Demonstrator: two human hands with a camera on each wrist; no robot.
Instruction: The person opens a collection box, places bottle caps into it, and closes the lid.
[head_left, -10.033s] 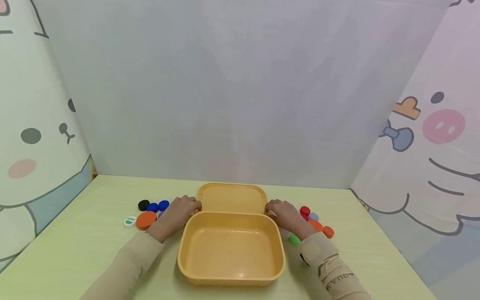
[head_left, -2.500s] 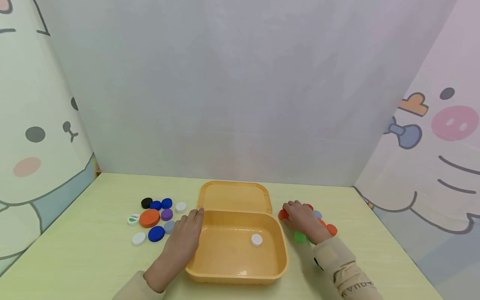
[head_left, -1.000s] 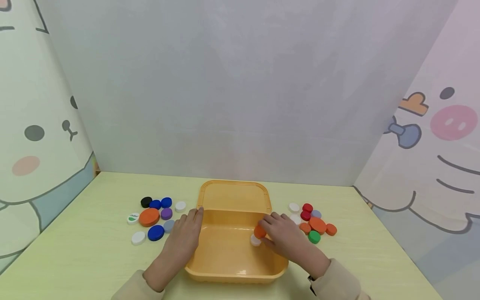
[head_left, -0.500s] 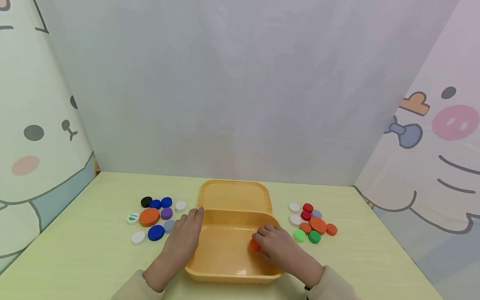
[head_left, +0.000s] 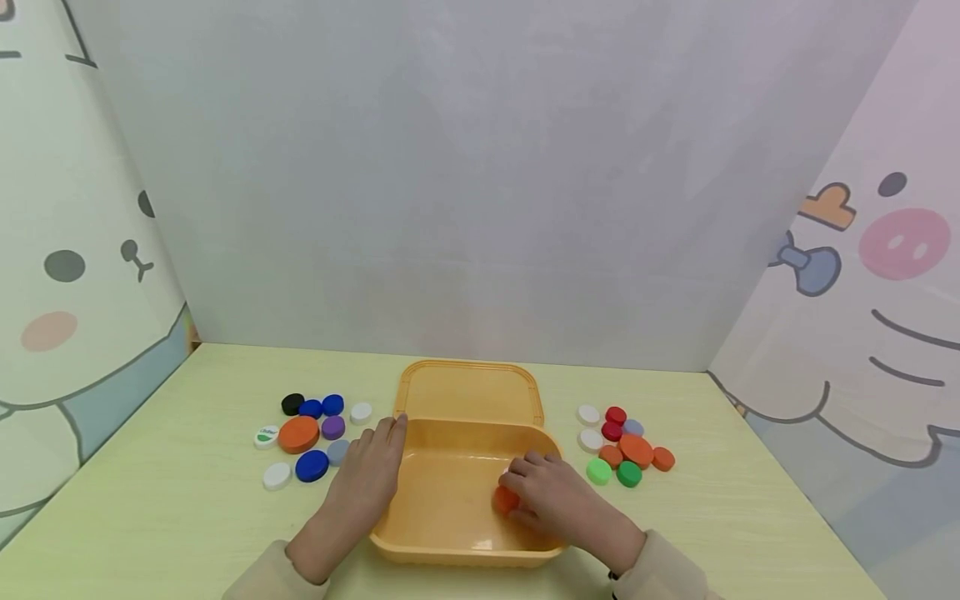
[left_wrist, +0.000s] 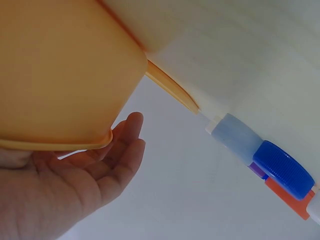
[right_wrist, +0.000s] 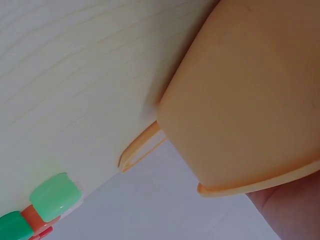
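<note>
A yellow-orange plastic box [head_left: 442,483] stands on the table with its matching lid [head_left: 468,392] lying behind it. My left hand [head_left: 365,475] rests over the left rim, its fingers loosely extended past the corner in the left wrist view. Inside the box's right half, my right hand [head_left: 551,493] holds an orange bottle cap [head_left: 505,501] between fingertips and thumb, low near the floor. A white bottle cap [head_left: 507,475] peeks out beside those fingers, mostly hidden. In the right wrist view the box wall [right_wrist: 245,100] hides the fingers.
Left of the box lie several loose caps, among them a large orange cap [head_left: 298,434], a blue cap [head_left: 312,466] and a black cap [head_left: 292,404]. Several more sit to the right, including a light green cap [head_left: 599,471] and a red cap [head_left: 616,415]. A grey backdrop [head_left: 450,192] rises behind.
My right hand has brought the orange cap from the right-hand group into the box and lowered it, then shifted slightly nearer. The left hand stays on the rim.
</note>
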